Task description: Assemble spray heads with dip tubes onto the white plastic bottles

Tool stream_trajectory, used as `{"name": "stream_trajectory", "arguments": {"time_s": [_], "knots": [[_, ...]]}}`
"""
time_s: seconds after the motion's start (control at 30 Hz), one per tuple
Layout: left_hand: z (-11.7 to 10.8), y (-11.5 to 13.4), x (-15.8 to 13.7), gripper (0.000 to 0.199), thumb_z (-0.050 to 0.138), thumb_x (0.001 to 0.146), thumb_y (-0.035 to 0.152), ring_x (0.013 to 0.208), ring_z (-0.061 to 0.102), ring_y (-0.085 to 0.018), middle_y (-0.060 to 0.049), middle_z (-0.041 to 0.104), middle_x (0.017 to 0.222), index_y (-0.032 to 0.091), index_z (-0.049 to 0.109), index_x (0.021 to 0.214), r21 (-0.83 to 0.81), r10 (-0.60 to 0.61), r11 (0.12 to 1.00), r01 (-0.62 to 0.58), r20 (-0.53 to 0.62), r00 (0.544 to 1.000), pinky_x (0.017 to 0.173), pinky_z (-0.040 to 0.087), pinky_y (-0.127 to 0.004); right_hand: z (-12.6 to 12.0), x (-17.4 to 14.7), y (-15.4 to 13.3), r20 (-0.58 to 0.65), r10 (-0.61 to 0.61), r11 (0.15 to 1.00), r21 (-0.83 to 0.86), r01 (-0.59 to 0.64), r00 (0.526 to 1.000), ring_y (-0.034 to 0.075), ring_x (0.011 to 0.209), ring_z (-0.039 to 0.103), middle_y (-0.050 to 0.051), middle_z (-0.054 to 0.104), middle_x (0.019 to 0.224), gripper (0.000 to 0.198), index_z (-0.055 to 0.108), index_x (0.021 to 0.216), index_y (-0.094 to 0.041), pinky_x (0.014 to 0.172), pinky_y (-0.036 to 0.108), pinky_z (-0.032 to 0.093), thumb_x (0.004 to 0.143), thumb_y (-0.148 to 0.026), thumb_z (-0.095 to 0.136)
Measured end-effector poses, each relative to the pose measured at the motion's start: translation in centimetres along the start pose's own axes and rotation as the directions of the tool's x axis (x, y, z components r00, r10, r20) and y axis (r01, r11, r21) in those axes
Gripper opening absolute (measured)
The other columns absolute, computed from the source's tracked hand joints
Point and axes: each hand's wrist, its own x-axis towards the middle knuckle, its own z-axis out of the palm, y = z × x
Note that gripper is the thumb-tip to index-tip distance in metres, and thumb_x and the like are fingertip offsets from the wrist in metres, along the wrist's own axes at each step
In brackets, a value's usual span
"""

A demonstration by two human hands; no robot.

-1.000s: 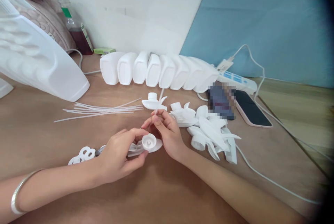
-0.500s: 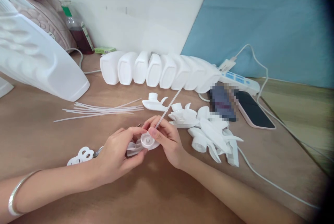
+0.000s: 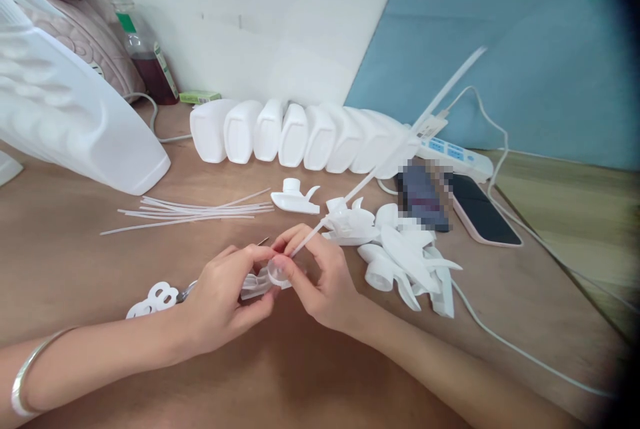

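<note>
Near the front middle of the table, my left hand (image 3: 220, 306) is closed around a white plastic spray-head part (image 3: 255, 284) with a round collar. My right hand (image 3: 325, 286) pinches a long thin white tube (image 3: 361, 184) close to its lower end, right at that collar. Whether the tube's end sits inside the collar is hidden by the fingers. The tube slants up and to the right, blurred toward its far tip. Beyond the hands lies a loose bundle of similar tubes (image 3: 200, 210). White spray-head shells (image 3: 407, 259) are heaped to the right.
Several white bottles (image 3: 293, 136) lie in a row along the wall, with larger white bottles (image 3: 95, 109) at left. Flat white rings (image 3: 163, 296) lie beside my left wrist. Two phones (image 3: 485, 209), a power strip (image 3: 460, 156) and cables occupy the right side.
The tube has tilted further to the right and now reaches across the bottles to the blue wall. My right fingers have shifted over the collar, which has tipped. My left hand keeps its hold.
</note>
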Motion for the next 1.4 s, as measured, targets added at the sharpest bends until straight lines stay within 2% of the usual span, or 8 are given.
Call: {"name": "stream_trajectory", "arguments": {"time_s": [0.23, 0.47, 0.7, 0.83, 0.9, 1.0, 1.23, 1.4], "knots": [[0.0, 0.0, -0.1, 0.029, 0.05, 0.075, 0.015, 0.066, 0.057, -0.012, 0.0, 0.062, 0.085, 0.02, 0.042, 0.102, -0.026, -0.024, 0.999, 0.025, 0.037, 0.999, 0.063, 0.044, -0.026, -1.0, 0.6, -2.2, 0.128, 0.009, 0.96, -0.278, 0.028, 0.992, 0.015, 0.068, 0.053, 0.002, 0.057, 0.073, 0.019, 0.042, 0.064, -0.02, 0.061, 0.028, 0.042, 0.075, -0.008, 0.053], [0.2, -0.2, -0.2, 0.027, 0.052, 0.076, 0.015, 0.069, 0.057, -0.013, -0.001, 0.062, 0.086, 0.021, 0.043, 0.101, -0.031, -0.029, 0.999, 0.029, 0.028, 0.999, 0.064, 0.043, -0.026, -1.4, 0.7, -2.0, 0.153, -0.007, 0.969, -0.243, 0.044, 0.988, 0.015, 0.069, 0.055, 0.003, 0.059, 0.075, 0.019, 0.045, 0.063, -0.02, 0.062, 0.027, 0.042, 0.078, -0.01, 0.051], [0.1, 0.0, -0.3, 0.026, 0.053, 0.076, 0.013, 0.066, 0.055, -0.012, 0.003, 0.061, 0.084, 0.023, 0.043, 0.098, -0.004, -0.028, 1.0, 0.028, 0.029, 0.999, 0.065, 0.042, -0.025, -1.6, 1.1, -2.4, 0.193, 0.163, 0.965, -0.237, -0.115, 0.967, 0.012, 0.065, 0.052, -0.001, 0.057, 0.071, 0.023, 0.042, 0.059, -0.019, 0.059, 0.025, 0.038, 0.076, -0.01, 0.056], [0.0, 0.1, -0.2, 0.025, 0.051, 0.078, 0.015, 0.065, 0.055, -0.011, 0.004, 0.06, 0.078, 0.024, 0.042, 0.099, 0.015, -0.035, 0.999, 0.035, 0.012, 0.999, 0.064, 0.043, -0.025, -2.3, 1.5, -2.9, 0.23, 0.312, 0.918, -0.324, -0.23, 0.922, 0.011, 0.062, 0.052, -0.003, 0.057, 0.066, 0.016, 0.05, 0.066, -0.019, 0.056, 0.023, 0.037, 0.077, -0.019, 0.061], [0.0, 0.1, -0.3, 0.023, 0.051, 0.078, 0.016, 0.063, 0.055, -0.011, 0.004, 0.059, 0.077, 0.023, 0.042, 0.098, 0.02, -0.03, 0.999, 0.029, 0.017, 0.999, 0.063, 0.043, -0.025, -2.6, 1.7, -3.1, 0.218, 0.326, 0.912, -0.331, -0.244, 0.92, 0.012, 0.067, 0.054, -0.003, 0.06, 0.071, 0.011, 0.055, 0.074, -0.019, 0.058, 0.023, 0.038, 0.075, -0.025, 0.064], [0.0, 0.1, -0.3, 0.024, 0.052, 0.078, 0.016, 0.061, 0.054, -0.011, 0.004, 0.059, 0.077, 0.024, 0.041, 0.098, 0.022, -0.029, 0.999, 0.029, 0.021, 0.999, 0.062, 0.043, -0.024, -2.6, 1.7, -3.2, 0.19, 0.214, 0.945, -0.29, -0.153, 0.958, 0.012, 0.072, 0.055, -0.002, 0.061, 0.077, 0.009, 0.058, 0.08, -0.019, 0.064, 0.023, 0.039, 0.078, -0.025, 0.063], [0.0, 0.1, 0.0, 0.022, 0.051, 0.078, 0.017, 0.06, 0.054, -0.012, 0.004, 0.058, 0.075, 0.024, 0.042, 0.097, 0.021, -0.033, 0.999, 0.032, 0.035, 0.999, 0.06, 0.043, -0.024, -1.5, 1.0, -2.1, 0.079, -0.077, 0.966, -0.24, 0.093, 0.994, 0.009, 0.058, 0.047, -0.003, 0.053, 0.059, 0.016, 0.053, 0.064, -0.016, 0.058, 0.021, 0.036, 0.079, -0.013, 0.058], [0.2, -0.2, -0.2, 0.021, 0.05, 0.079, 0.017, 0.061, 0.053, -0.012, 0.003, 0.058, 0.076, 0.024, 0.043, 0.098, 0.013, -0.06, 0.998, 0.06, 0.01, 0.998, 0.061, 0.043, -0.025, -1.1, 0.9, -1.4, 0.014, -0.109, 0.967, -0.232, 0.109, 0.994, 0.009, 0.056, 0.044, -0.002, 0.052, 0.059, 0.019, 0.052, 0.064, -0.016, 0.056, 0.022, 0.035, 0.082, -0.016, 0.056]]}}
